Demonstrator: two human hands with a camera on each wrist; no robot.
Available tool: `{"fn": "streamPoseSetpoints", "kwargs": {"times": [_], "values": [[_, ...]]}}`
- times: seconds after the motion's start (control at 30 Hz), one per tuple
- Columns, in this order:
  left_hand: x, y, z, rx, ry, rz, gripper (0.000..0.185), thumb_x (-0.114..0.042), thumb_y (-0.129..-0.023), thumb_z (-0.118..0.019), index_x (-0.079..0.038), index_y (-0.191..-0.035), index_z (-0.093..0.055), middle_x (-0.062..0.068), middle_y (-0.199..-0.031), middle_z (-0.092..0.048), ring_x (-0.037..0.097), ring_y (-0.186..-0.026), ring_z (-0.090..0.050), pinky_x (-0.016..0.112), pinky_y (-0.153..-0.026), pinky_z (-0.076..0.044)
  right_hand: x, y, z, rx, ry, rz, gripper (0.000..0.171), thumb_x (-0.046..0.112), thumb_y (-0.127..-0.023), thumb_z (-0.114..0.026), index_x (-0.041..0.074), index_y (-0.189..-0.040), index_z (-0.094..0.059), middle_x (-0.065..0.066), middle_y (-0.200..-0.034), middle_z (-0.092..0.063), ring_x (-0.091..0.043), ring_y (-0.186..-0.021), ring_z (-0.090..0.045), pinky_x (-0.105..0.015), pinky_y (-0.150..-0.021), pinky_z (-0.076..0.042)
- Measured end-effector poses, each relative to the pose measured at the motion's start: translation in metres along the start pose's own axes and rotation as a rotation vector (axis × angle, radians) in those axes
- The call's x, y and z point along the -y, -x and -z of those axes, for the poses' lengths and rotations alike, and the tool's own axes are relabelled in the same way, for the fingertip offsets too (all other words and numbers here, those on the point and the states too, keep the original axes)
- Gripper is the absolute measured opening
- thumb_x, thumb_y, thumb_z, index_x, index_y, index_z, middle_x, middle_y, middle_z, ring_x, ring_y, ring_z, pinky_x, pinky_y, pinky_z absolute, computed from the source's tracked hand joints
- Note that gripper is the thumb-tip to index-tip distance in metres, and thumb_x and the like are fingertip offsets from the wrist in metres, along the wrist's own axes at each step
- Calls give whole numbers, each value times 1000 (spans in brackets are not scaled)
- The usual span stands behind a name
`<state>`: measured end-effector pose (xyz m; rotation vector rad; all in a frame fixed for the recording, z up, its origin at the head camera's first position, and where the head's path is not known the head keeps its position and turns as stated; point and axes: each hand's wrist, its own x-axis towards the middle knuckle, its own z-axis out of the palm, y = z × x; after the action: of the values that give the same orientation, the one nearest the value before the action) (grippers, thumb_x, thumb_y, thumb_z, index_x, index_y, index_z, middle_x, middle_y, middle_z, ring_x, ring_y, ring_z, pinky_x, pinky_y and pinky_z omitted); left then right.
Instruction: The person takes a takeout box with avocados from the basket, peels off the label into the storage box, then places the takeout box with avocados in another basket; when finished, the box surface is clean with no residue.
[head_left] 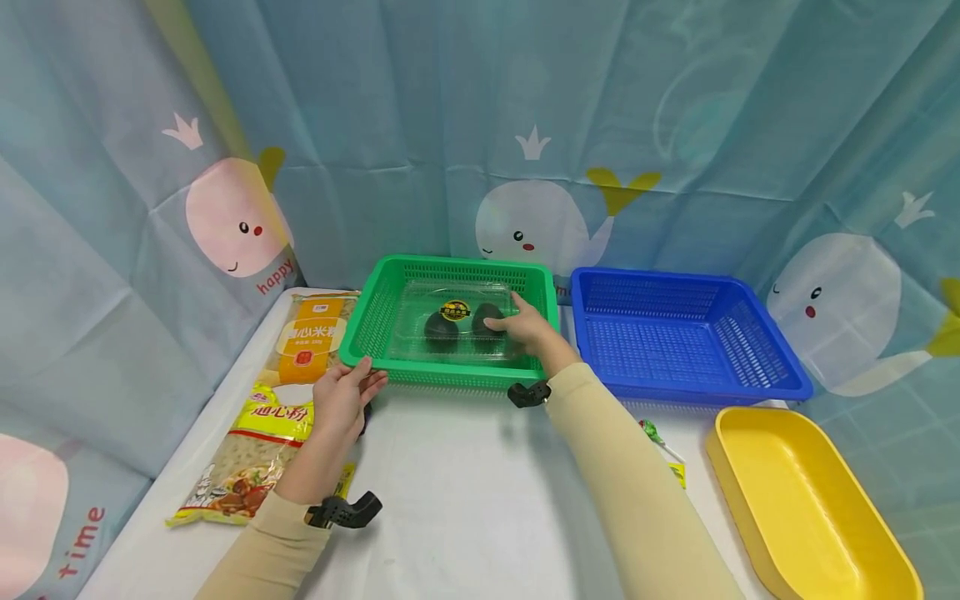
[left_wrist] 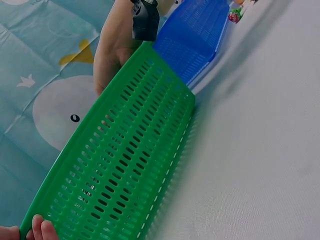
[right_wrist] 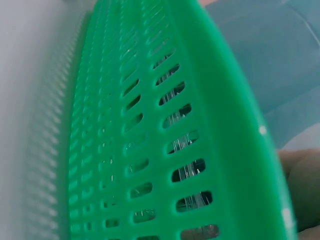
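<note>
A green perforated basket [head_left: 357,329] stands at the back of the table. In it lies a clear plastic clamshell box [head_left: 408,310] with a black and yellow round label and two dark, rounded items [head_left: 441,330] inside. My right hand [head_left: 528,327] reaches over the basket's front rim and grips the box's right end, thumb over the lid. At the basket's front left corner my left hand [head_left: 347,396] pinches the rim, its fingertips [left_wrist: 47,231] showing on the outer wall in the left wrist view. The basket wall hides most of the right hand in the right wrist view.
On the left lie an orange-labelled bag [head_left: 311,337] and a yellow-topped macaroni bag [head_left: 255,458], partly behind the left forearm. A blue basket [head_left: 693,390] stands to the right. Nearer are a yellow tray [head_left: 795,483] and a lollipop [head_left: 651,431]. A curtain [head_left: 420,108] hangs behind.
</note>
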<state>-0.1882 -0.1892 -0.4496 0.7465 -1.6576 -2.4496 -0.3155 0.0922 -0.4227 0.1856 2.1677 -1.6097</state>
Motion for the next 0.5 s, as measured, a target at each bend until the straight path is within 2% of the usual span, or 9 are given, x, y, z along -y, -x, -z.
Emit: {"fn": "streamPoseSetpoints", "kwargs": {"times": [0.03,0.1,0.17,0.2,0.27,0.33,0.43,0.5], "values": [[0,0,0,1,3,2,21,-15,-102,-60,-5,-96,-43,6,-92,-64,15,-81,-73,30,-86,-60,0,0,0,-7,0,5,94,28,-95,-72,35,-163,-7,-7,-171,-6,-38,-152,-24,-62,-108,-43],[-1,0,0,10,14,7,18,-16,-103,-58,-4,-100,-45,7,-98,-63,16,-84,-74,30,-86,-60,1,0,-1,-21,0,17,91,27,-96,-71,35,-163,-9,-8,-170,-9,-35,-142,-41,-56,-100,-50],[-1,1,0,28,27,10,16,-16,-104,-57,-3,-104,-46,10,-108,-61,16,-86,-75,31,-88,-60,2,-1,-1,-37,-7,19,88,26,-97,-70,35,-163,-11,-9,-170,-11,-27,-108,-60,-47,-84,-55],[-1,1,0,39,33,12,16,-16,-104,-55,-3,-105,-46,11,-113,-58,16,-88,-75,31,-88,-59,3,-1,-1,-44,-18,16,88,25,-97,-69,35,-162,-11,-9,-170,-12,-22,-87,-60,-44,-74,-54],[-1,2,0,61,40,16,16,-16,-105,-53,-3,-105,-45,12,-119,-53,17,-89,-75,32,-89,-59,4,-1,-1,-61,-46,6,87,24,-97,-69,37,-162,-13,-10,-169,-14,-16,-56,-41,-38,-57,-44],[-1,3,0,73,43,22,15,-15,-106,-52,-3,-105,-44,12,-120,-53,17,-89,-75,32,-90,-59,6,0,-1,-76,-69,-2,86,23,-97,-69,38,-162,-13,-10,-169,-15,-13,-45,-26,-34,-50,-41],[-1,2,0,70,45,31,18,-16,-105,-52,0,-113,-46,10,-113,-58,16,-88,-76,32,-89,-59,11,6,1,-77,-81,14,86,23,-98,-68,39,-162,-13,-11,-168,-17,-12,-41,-25,-35,-49,-45],[-1,1,1,66,51,38,27,-17,-105,-53,2,-124,-47,8,-108,-63,16,-88,-76,32,-88,-59,16,12,2,-68,-78,38,86,25,-98,-68,39,-162,-12,-12,-168,-17,-11,-41,-27,-40,-56,-53]]}}
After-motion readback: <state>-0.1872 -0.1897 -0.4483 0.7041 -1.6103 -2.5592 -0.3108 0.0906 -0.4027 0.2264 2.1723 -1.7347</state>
